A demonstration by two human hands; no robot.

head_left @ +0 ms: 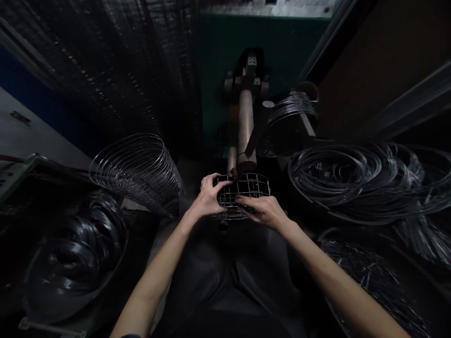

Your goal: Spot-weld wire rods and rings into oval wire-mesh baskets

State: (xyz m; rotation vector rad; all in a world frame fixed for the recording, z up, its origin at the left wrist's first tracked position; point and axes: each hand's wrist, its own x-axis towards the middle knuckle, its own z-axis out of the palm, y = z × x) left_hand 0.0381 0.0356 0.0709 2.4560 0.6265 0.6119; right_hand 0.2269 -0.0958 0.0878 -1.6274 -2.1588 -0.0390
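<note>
Between my hands, above my lap, is a round wire basket [259, 185] of thin metal rods. It sits right under the end of the machine's metal arm [246, 126]. My left hand [209, 196] grips the basket's left side, thumb and fingers spread around the wires. On the front right, my right hand [263, 210] has its fingers pressed together against the wire mesh. Whether the right fingers also pinch a small piece is too dark to tell. The basket's far side lies partly behind the arm tip.
A tall stack of wire rings [141, 164] stands at left, above a tub of coiled wire [77, 244]. More wire hoops hang on a holder [292, 110] by the machine. At right are piled wire rings [338, 173] and a bin of short wire pieces [373, 277].
</note>
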